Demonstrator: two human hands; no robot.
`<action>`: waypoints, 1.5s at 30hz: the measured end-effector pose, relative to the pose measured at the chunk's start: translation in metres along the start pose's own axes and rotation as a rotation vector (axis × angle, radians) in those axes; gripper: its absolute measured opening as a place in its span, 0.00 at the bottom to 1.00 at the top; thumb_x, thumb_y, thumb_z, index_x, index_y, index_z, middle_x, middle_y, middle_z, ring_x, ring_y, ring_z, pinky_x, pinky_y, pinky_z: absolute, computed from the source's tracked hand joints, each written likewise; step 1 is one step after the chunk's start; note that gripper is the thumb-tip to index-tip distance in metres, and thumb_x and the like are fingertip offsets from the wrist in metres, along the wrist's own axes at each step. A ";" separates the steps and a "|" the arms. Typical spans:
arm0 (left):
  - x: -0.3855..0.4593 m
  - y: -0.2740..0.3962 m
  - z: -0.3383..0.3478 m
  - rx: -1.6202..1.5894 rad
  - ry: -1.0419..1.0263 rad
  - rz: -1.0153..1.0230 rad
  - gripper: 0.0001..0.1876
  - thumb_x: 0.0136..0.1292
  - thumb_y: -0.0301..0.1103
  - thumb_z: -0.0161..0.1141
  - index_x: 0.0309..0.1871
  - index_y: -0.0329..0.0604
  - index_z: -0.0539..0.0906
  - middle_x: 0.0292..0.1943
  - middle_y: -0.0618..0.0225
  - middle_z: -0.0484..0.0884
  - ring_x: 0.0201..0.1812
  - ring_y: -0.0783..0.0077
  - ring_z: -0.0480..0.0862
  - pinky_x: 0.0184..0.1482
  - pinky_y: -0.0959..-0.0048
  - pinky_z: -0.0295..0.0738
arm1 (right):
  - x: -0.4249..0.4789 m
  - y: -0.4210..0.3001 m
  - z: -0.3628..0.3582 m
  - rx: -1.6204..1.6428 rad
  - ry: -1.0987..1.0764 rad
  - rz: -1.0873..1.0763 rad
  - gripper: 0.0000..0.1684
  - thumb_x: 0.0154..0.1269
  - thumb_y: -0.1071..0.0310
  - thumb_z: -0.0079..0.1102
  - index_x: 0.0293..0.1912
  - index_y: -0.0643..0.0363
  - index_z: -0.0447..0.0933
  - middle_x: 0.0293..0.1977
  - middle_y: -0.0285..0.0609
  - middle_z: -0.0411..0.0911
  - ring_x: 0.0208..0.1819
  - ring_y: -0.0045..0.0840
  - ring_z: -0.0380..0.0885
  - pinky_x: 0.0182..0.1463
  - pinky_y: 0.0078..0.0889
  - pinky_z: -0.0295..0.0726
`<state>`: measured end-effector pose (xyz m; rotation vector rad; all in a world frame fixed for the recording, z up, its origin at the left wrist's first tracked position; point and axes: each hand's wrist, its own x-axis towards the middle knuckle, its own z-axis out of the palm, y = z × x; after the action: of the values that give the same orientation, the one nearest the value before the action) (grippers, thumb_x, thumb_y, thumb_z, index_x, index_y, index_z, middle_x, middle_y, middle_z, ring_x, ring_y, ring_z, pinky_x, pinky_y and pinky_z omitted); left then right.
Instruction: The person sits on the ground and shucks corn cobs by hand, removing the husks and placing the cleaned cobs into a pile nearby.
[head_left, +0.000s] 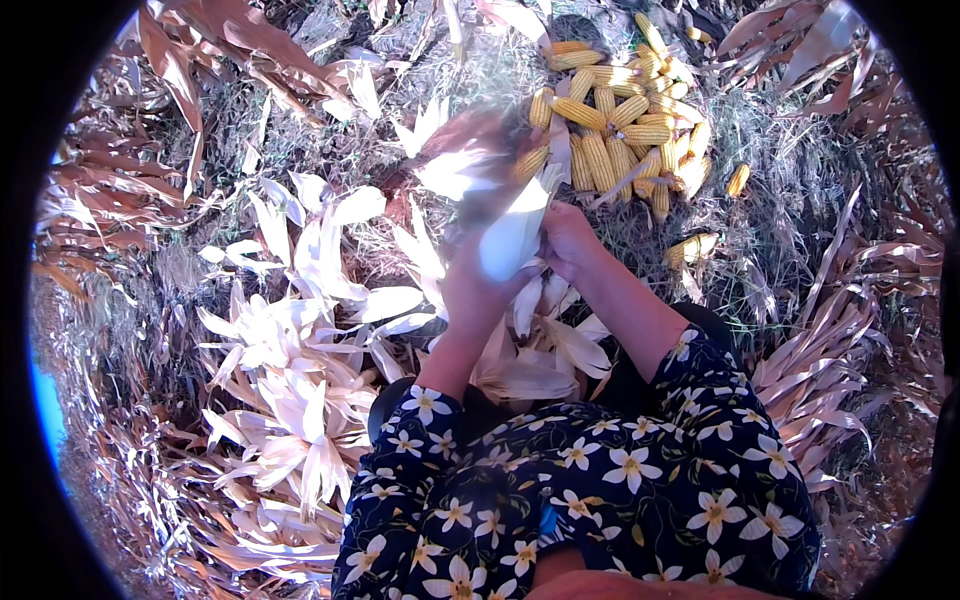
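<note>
Between my hands is an ear of corn in its pale husk (516, 229), tilted with its upper end pointing away from me. My left hand (477, 281) is wrapped around its lower left side, and glare and blur hide part of those fingers. On the other side, my right hand (568, 238) grips the husk's edge with bent fingers. Just beyond lies a pile of bare yellow corn cobs (622, 127). Loose dry husks (559, 352) are heaped below my hands, close to my lap.
A large heap of pale stripped husks (300, 337) spreads to the left. Single cobs (691, 250) lie apart from the pile on the right. Dry corn stalks and leaves (825, 360) edge both sides, over ground strewn with dry grass (757, 262).
</note>
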<state>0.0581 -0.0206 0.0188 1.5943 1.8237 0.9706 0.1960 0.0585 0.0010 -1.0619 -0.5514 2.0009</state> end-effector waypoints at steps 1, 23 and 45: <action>0.000 -0.007 0.003 -0.084 -0.010 -0.049 0.40 0.43 0.51 0.75 0.56 0.39 0.71 0.46 0.58 0.80 0.46 0.59 0.82 0.47 0.65 0.77 | -0.001 -0.001 0.002 0.017 -0.002 -0.024 0.12 0.67 0.71 0.48 0.49 0.63 0.71 0.39 0.44 0.78 0.36 0.28 0.81 0.44 0.34 0.82; 0.041 -0.094 -0.083 -1.201 0.859 -0.558 0.38 0.65 0.66 0.41 0.64 0.41 0.63 0.54 0.56 0.71 0.52 0.57 0.75 0.56 0.59 0.70 | -0.025 -0.013 0.014 -0.347 -0.028 -0.148 0.12 0.66 0.71 0.53 0.48 0.66 0.72 0.37 0.43 0.79 0.41 0.23 0.78 0.46 0.25 0.77; 0.034 -0.034 -0.042 -0.813 0.013 -0.465 0.34 0.67 0.66 0.40 0.46 0.39 0.77 0.33 0.66 0.79 0.31 0.74 0.79 0.35 0.74 0.74 | -0.015 -0.044 0.015 -1.039 0.014 -0.413 0.19 0.69 0.56 0.54 0.46 0.64 0.76 0.32 0.35 0.76 0.35 0.15 0.71 0.41 0.22 0.71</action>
<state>-0.0010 0.0037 0.0200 0.6401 1.4132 1.2572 0.2076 0.0722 0.0463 -1.3696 -1.7462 1.2887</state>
